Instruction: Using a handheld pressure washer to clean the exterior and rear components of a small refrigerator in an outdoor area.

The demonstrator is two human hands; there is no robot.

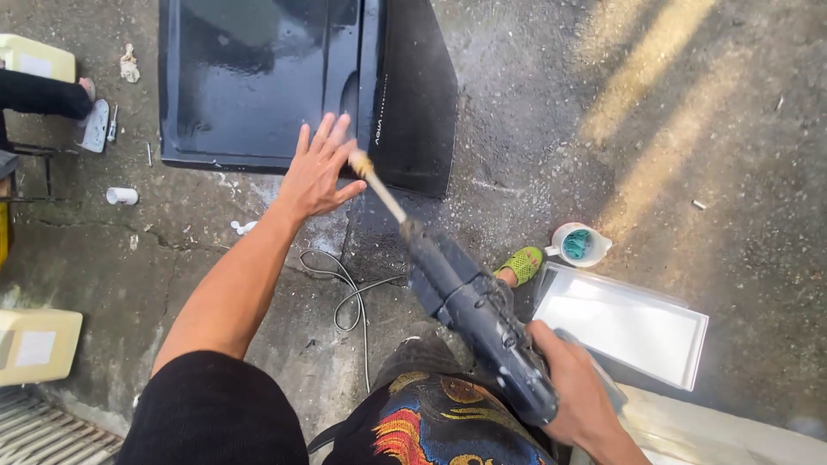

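A black pressure-washer gun [478,323], matte and blocky with a thin lance ending in a brass nozzle [361,164], is gripped by the right hand [579,396], whose fingers are wrapped closed around the rear handle. The nozzle is pointed toward the near edge of a large, glossy black panel [258,82], flat, wet and rectangular with a raised rim, which is laid on rough, damp concrete [672,112]. The left hand [316,170] is held just over the panel's near edge with fingers spread wide and nothing grasped; whether the surface is touched cannot be told.

To the right of the panel, open concrete is left free. Near the gun, a white rectangular tray [622,325] with shallow walls is seen, apparently empty, and just beyond it a white jug [578,244] with something teal inside. A green perforated sandal [520,264] is seen beside the jug. A thin grey cable [349,288] is looped below the panel. Cream plastic boxes [36,344] lie well left of the panel.
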